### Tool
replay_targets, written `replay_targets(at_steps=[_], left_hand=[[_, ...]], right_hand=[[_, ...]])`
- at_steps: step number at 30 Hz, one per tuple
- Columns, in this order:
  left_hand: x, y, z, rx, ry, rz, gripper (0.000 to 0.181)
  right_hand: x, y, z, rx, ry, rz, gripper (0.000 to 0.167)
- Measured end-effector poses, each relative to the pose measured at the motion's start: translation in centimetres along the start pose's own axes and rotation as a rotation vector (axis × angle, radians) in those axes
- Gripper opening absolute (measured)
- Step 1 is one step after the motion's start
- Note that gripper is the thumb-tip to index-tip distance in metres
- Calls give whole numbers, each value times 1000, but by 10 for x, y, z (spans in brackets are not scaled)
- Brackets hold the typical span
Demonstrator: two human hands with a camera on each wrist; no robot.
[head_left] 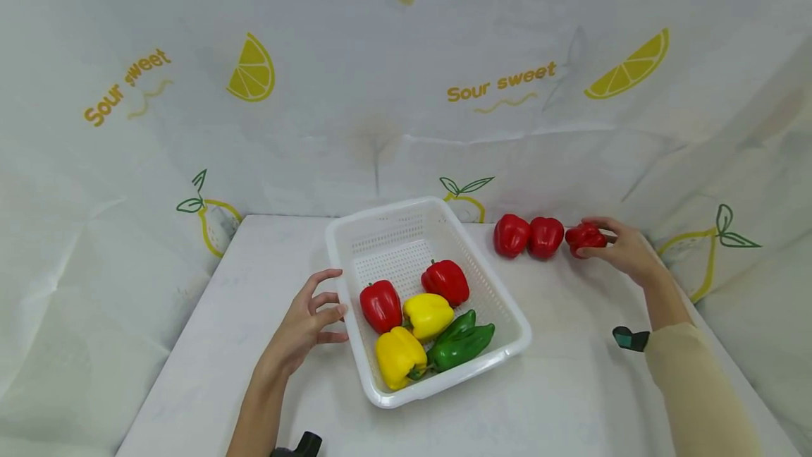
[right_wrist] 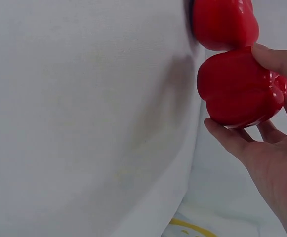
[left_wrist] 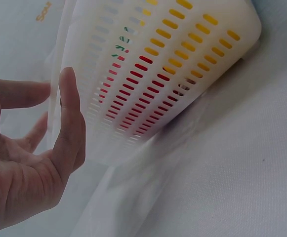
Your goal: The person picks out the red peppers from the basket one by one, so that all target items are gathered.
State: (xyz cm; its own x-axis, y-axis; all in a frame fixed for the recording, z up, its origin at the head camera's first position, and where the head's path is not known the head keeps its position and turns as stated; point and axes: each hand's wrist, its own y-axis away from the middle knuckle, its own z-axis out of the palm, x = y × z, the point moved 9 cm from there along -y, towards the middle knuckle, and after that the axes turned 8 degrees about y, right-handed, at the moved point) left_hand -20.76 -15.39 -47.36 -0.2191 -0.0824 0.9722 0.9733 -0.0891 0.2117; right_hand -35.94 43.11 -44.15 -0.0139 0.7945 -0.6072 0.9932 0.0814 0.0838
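My right hand point(head_left: 624, 249) grips a red bell pepper point(head_left: 584, 237) at the table's back right; the right wrist view shows thumb and fingers around the pepper point(right_wrist: 239, 91). Two more red bell peppers point(head_left: 545, 238) stand in a row to its left. At the left side of a white perforated basket point(head_left: 507, 302), my left hand point(head_left: 304, 323) holds the rim, thumb on one side and fingers on the other in the left wrist view. Inside the basket lie two red bell peppers point(head_left: 445, 282), two yellow bell peppers point(head_left: 400, 357) and green peppers point(head_left: 461, 345).
The basket stands askew on a white table point(head_left: 571, 400). A pale cloth point(head_left: 355, 90) printed with lemons and lettering hangs close behind the table's back edge and along both sides.
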Motion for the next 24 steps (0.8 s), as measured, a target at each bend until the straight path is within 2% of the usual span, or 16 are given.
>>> replay_targets(at_steps=[10, 18, 24], left_hand=[[0, 0, 0, -3, 6, 1, 70], [0, 0, 0, -6, 12, 6, 70], [-1, 0, -1, 0, 15, 1, 70]], right_hand=[[4, -11, 7, -5, 31, -24, 77], [-2, -13, 9, 26, 71, -78, 73], [-2, -11, 12, 15, 86, -96, 75]])
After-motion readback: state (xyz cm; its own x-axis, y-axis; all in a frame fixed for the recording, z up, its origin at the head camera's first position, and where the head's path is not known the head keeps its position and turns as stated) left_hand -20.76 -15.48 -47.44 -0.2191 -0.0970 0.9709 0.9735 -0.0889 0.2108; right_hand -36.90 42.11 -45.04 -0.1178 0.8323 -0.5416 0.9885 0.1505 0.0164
